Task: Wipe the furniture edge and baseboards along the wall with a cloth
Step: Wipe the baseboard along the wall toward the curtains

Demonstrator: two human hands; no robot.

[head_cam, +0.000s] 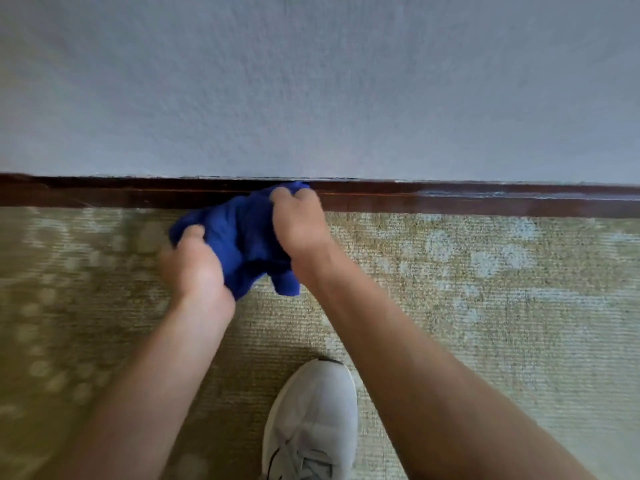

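- Both hands grip a bunched blue cloth (247,237) over the carpet (485,289).
- The right hand (299,221) closes around its top, pressing it against the dark baseboard (450,200).
- The left hand (192,261) clutches the lower end.
- Pale dust shows on the baseboard further right, so wiping seems unfinished.

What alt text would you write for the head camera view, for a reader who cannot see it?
Two bare hands, left hand and right hand, grip a bunched blue cloth at a dark wooden baseboard under a pale wall. Below, patterned carpet and one white sneaker.
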